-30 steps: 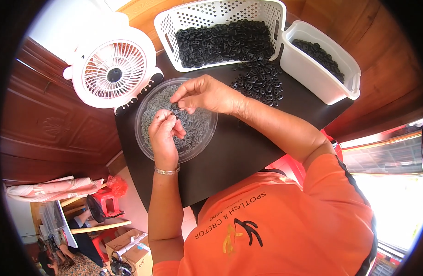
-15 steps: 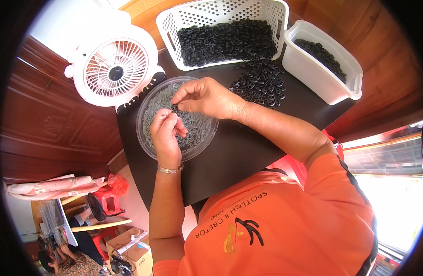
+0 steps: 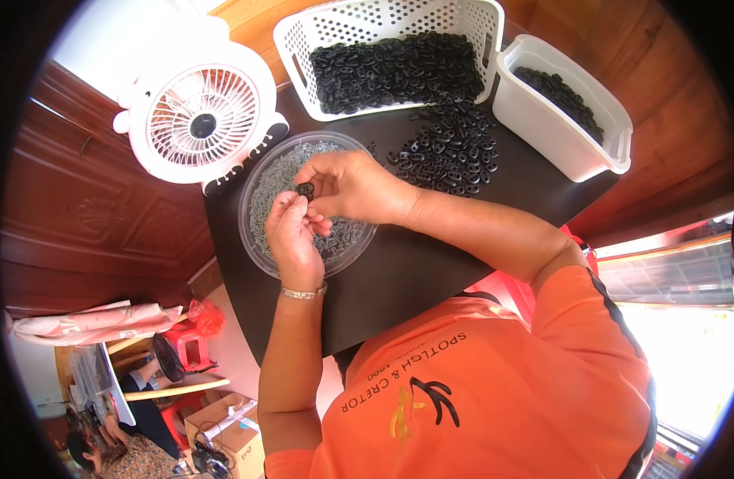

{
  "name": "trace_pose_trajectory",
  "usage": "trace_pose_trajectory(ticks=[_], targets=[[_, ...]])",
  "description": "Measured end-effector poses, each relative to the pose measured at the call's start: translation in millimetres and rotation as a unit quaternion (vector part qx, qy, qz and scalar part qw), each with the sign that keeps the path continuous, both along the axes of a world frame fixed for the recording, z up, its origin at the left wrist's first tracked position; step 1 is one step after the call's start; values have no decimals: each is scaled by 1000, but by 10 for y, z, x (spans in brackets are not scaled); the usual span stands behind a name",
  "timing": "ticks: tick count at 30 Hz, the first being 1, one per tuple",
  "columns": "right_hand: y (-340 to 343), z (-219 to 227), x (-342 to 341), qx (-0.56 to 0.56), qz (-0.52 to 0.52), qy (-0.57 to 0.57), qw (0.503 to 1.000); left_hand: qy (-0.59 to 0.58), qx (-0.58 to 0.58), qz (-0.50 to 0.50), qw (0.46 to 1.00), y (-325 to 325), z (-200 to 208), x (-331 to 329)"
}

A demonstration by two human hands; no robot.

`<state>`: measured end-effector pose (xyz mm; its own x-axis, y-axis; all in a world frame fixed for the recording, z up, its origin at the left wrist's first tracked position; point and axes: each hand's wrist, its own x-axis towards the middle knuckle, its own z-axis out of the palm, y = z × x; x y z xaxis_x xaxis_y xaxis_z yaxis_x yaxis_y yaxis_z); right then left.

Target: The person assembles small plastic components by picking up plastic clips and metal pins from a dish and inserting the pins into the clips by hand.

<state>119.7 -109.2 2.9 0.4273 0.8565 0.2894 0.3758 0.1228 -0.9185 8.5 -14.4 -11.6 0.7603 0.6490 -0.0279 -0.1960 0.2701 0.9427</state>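
While gripping one small black oval piece (image 3: 305, 189) between closed fingertips of left hand (image 3: 293, 238) and right hand (image 3: 354, 188) over the clear tub (image 3: 244, 219) of grey pieces (image 3: 279, 172) at left, seems busy aligning it, next probably calling for a steady left pinch and gentle right-hand pressure

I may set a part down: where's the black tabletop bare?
The widest bare patch of black tabletop lies between the clear tub, the right forearm and the orange shirt; a narrower one separates that forearm from the white bin. It's crowded by the white basket, with loose black pieces, and over the tub, where left hand and right hand meet.
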Motion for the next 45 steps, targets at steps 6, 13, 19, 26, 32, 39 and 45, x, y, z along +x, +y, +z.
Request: trace_pose_trajectory(ticks=[6,13,19,26,32,39,45], targets=[[-49,63,9,-14,-11,-78,997,2,5,-15,1000,25,-28,8],[-58,55,52,30,34,-82,996,-32,-8,-34,999,47,-40,3],[-50,45,27,40,19,-105,994,-16,57,-48,997,20,-23,6],[-24,-28,21,65,-21,-210,975,-2,60,-19,998,-44,5,6],[-38,-23,45,112,-19,-266,957,-27,53,-5,998,-14,-11,-7],[-56,31,26,133,-24,-279,951,-36,77,-9,996,-41,17,-27],[-73,68,34,139,-8,-279,950,-41,84,-4,996,-67,27,-27]])
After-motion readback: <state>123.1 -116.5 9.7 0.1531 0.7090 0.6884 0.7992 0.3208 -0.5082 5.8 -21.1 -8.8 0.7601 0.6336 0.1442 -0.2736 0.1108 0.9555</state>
